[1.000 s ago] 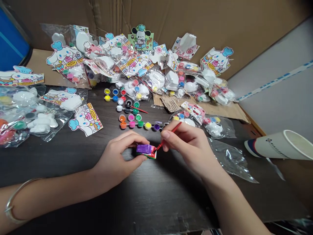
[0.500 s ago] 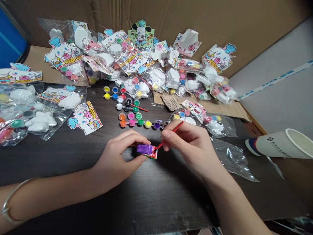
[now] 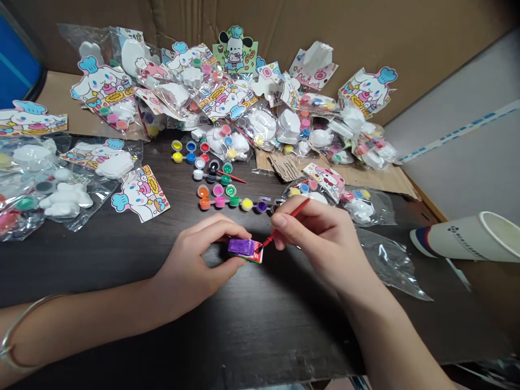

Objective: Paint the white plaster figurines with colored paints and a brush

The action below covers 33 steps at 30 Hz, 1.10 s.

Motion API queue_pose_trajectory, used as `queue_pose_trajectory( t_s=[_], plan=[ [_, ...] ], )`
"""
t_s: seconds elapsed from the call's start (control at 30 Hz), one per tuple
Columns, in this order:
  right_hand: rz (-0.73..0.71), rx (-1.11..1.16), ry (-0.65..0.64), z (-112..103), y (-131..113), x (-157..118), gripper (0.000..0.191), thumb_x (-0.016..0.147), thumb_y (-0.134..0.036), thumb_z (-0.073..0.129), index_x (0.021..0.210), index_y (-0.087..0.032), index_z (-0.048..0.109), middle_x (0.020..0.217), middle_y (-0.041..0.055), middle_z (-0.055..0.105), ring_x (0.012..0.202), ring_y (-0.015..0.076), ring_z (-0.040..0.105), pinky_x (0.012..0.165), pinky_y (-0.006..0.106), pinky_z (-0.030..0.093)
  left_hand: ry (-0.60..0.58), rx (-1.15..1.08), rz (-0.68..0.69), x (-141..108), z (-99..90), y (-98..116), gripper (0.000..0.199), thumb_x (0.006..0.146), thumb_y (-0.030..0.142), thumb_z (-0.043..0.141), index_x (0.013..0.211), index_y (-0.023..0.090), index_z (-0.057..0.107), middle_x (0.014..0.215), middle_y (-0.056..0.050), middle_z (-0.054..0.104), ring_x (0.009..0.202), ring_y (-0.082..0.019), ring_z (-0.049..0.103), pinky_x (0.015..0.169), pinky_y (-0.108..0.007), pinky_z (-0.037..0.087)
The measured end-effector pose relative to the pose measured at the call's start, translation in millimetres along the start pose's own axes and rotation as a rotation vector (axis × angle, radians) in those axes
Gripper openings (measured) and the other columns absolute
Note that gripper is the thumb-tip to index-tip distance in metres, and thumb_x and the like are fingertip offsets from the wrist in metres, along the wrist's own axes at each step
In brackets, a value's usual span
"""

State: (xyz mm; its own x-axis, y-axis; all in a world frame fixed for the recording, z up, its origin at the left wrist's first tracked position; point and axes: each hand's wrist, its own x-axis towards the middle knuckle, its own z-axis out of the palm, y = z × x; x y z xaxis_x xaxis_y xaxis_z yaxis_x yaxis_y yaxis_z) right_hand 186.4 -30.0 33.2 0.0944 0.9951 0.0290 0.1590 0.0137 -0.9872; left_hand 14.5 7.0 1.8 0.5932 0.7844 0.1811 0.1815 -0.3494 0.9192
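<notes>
My left hand pinches a small painted figure between thumb and fingers, low in the middle of the view. The figure has a purple top, with red, white and green along its edge. My right hand holds a thin red-handled paintbrush like a pencil. The brush tip touches the figure's right edge, and its bristles are partly hidden by paint and the close angle. A metal bangle circles my left wrist.
Open paint pots on connected strips stand just beyond my hands, with a second brush among them. Bagged white figures and printed cards are heaped behind on the dark table. A paper cup lies at right, against cardboard walls.
The whole scene has shifted slightly in view as my head moved. The brush handle tilts a little differently, and its tip stays at the figure's edge.
</notes>
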Motion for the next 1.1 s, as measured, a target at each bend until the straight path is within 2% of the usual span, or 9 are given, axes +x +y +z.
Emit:
queue_pose_trajectory(
  t_s=[0.23, 0.4, 0.57, 0.7, 0.87, 1.1],
  plan=[
    [-0.019, -0.062, 0.124, -2.0, 4.2, 1.5, 0.036, 0.074, -0.051, 0.069, 0.063, -0.02, 0.056, 0.05, -0.003, 0.056, 0.047, 0.01, 0.053, 0.046, 0.023, 0.041, 0.007, 0.003, -0.003, -1.8, -0.2, 1.7, 0.021, 0.072, 0.003, 0.057, 0.081, 0.02, 0.065, 0.081, 0.001, 0.068, 0.077, -0.013, 0.063, 0.071, -0.023, 0.048],
    [0.002, -0.013, 0.04, -2.0, 2.8, 1.3, 0.038, 0.072, -0.054, 0.069, 0.063, -0.02, 0.056, 0.049, -0.003, 0.055, 0.045, 0.0105, 0.053, 0.044, 0.023, 0.041, 0.008, -0.002, 0.015, -1.3, -0.1, 1.0, 0.021, 0.072, 0.002, 0.058, 0.082, 0.019, 0.064, 0.081, 0.001, 0.067, 0.077, -0.011, 0.062, 0.072, -0.021, 0.048],
    [-0.022, -0.019, 0.1, -2.6, 2.9, 1.3, 0.035, 0.073, -0.049, 0.071, 0.063, -0.019, 0.056, 0.05, -0.0031, 0.056, 0.046, 0.0095, 0.052, 0.045, 0.022, 0.04, 0.005, -0.013, 0.012, -1.1, -0.1, 0.9, 0.019, 0.072, 0.003, 0.058, 0.082, 0.018, 0.064, 0.081, 0.001, 0.066, 0.077, -0.011, 0.062, 0.072, -0.022, 0.048],
    [-0.011, 0.016, 0.04, -3.4, 3.6, 1.2, 0.035, 0.073, -0.049, 0.071, 0.062, -0.02, 0.056, 0.049, -0.0031, 0.055, 0.046, 0.0098, 0.052, 0.044, 0.022, 0.04, -0.005, -0.034, -0.001, -1.7, -0.5, 1.0, 0.019, 0.072, 0.003, 0.057, 0.082, 0.019, 0.064, 0.081, 0.0, 0.066, 0.077, -0.012, 0.062, 0.073, -0.024, 0.048],
    [-0.047, 0.0, 0.131, -3.9, 4.6, 0.0, 0.03, 0.075, -0.043, 0.071, 0.062, -0.02, 0.057, 0.05, -0.0034, 0.056, 0.045, 0.0089, 0.052, 0.045, 0.022, 0.04, -0.009, -0.039, -0.027, -1.4, -0.7, 0.3, 0.019, 0.071, 0.004, 0.057, 0.082, 0.019, 0.063, 0.081, 0.0, 0.066, 0.077, -0.013, 0.062, 0.071, -0.025, 0.048],
    [-0.13, -0.016, 0.093, 3.0, -2.3, -7.0, 0.031, 0.077, -0.042, 0.07, 0.06, -0.019, 0.056, 0.048, -0.0044, 0.055, 0.043, 0.0077, 0.053, 0.042, 0.019, 0.043, -0.004, -0.048, -0.066, -2.8, -0.1, -1.0, 0.019, 0.069, 0.006, 0.06, 0.084, 0.018, 0.064, 0.082, 0.0, 0.065, 0.078, -0.013, 0.062, 0.072, -0.025, 0.05]
  ],
)
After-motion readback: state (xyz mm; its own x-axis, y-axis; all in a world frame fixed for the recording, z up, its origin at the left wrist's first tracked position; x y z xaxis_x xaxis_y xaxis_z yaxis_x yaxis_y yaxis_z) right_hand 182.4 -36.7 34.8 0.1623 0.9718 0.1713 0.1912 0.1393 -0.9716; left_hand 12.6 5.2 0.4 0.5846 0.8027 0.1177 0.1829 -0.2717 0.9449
